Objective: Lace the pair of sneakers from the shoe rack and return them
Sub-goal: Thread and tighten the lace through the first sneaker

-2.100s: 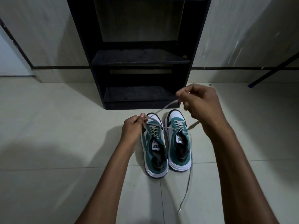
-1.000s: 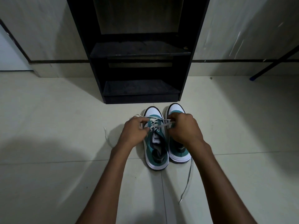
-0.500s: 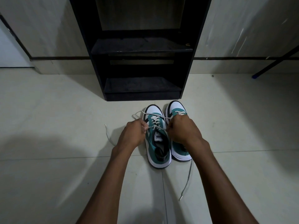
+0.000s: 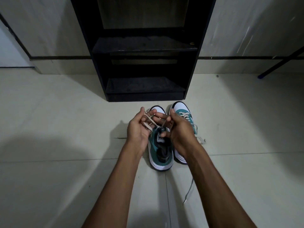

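Two teal and white sneakers stand side by side on the tiled floor, toes toward the rack. Over the left sneaker [image 4: 160, 152] both hands work its pale lace [image 4: 150, 121]. My left hand [image 4: 139, 129] is palm up with the lace wound across its fingers. My right hand [image 4: 178, 129] pinches the other lace end just above the tongue. The right sneaker [image 4: 185, 113] is partly hidden behind my right wrist; its loose lace [image 4: 190, 190] trails back over the floor.
A black shoe rack [image 4: 143, 48] with two bare shelves stands against the wall just beyond the sneakers. A dark slanted pole with a blue tip [image 4: 263, 74] rests on the floor at the far right. Pale floor tiles spread on both sides.
Both hands have lifted a little from the left sneaker. My left hand has turned palm up and the lace is now wrapped over its fingers; the right hand has shifted above the tongue.
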